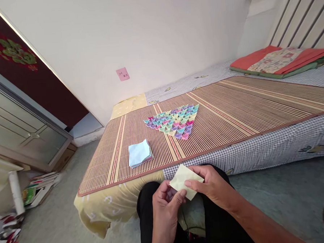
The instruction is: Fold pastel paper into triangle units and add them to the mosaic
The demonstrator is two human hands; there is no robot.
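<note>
A pale yellow sheet of paper (185,176) is held over my lap, between both hands. My left hand (167,204) pinches its left lower edge, thumb on top and fingers beneath. From the right, my right hand (208,184) grips the same sheet with the thumb across its face. On the bamboo mat (217,133) lies a stack of square papers (139,153), light blue on top. Beyond my hands, many small folded paper pieces (175,121) in purple, pink, yellow and turquoise sit in rows, forming a rough triangle.
The mat covers a bed with a checked sheet (285,138) and a yellow cloth (122,196) at its left end. A folded orange quilt (278,61) lies at the back right. A pink note (122,74) sticks to the wall. Papers (40,187) are piled on the floor left.
</note>
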